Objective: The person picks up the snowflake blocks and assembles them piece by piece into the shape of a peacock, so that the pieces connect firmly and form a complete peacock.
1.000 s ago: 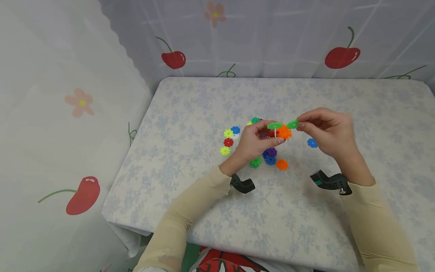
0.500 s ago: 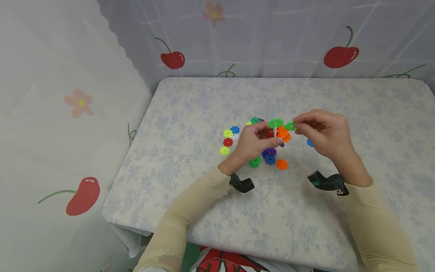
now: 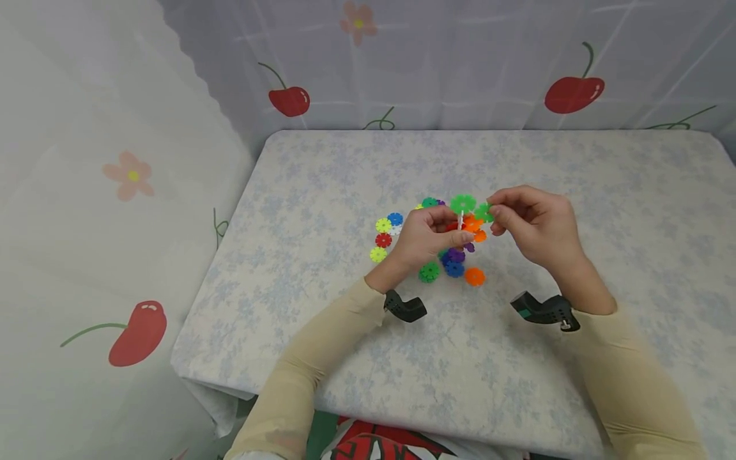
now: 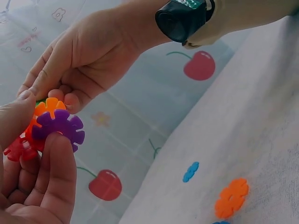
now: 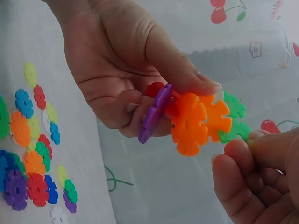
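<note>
My left hand holds a cluster of joined snowflake building discs above the table, thumb on one side and fingers on the other. Red, orange and white discs show in it, and a purple disc sticks out beside my fingertips. An orange disc faces the right wrist camera. One green disc stands at the cluster's top. Thumb and fingertips of my right hand pinch another green disc, its edge right at the orange discs. My right fingertips partly cover this disc.
Loose discs lie on the cloth-covered table beneath and left of my hands, among them a yellow disc, a red disc and an orange disc. A cherry-patterned curtain hangs behind the table.
My right hand has moved slightly left with its green disc, closer to the cluster. The cluster has tilted, so both green discs now show more of their faces to the head camera.
</note>
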Available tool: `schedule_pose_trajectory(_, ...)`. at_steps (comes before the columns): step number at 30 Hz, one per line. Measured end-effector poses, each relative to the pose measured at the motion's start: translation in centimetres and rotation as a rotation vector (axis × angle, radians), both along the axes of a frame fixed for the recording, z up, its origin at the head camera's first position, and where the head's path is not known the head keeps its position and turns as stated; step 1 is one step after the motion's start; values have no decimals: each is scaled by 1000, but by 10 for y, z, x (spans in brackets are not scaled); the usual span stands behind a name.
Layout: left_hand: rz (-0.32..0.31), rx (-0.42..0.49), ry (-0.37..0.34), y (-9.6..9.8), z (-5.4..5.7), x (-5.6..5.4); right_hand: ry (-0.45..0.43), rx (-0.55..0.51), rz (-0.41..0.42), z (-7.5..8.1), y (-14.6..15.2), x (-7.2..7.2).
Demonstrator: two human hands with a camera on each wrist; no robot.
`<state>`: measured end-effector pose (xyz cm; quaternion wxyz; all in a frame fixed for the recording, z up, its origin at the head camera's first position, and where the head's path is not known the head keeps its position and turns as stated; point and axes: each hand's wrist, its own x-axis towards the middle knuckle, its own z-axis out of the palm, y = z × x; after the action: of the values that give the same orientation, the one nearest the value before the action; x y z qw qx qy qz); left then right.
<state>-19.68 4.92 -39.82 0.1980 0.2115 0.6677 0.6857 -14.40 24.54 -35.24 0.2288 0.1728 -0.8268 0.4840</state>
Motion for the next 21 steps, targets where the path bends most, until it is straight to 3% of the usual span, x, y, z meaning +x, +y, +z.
schedule_pose_trajectory(7, 6, 121, -60, 1, 1, 1, 23, -110, -29, -4, -9, -1)
schedule_pose_trajectory(15, -34, 141, -108, 0, 3, -1, 51, -115, -53, -7, -15, -1)
schedule_pose_trajectory(18, -50, 156, -159, 1, 4, -2, 60, -131, -65, -6, -14, -1)
schedule_pose_trajectory(21, -15, 235, -252, 1, 3, -4, 59, -196, -106, -7, -12, -3)
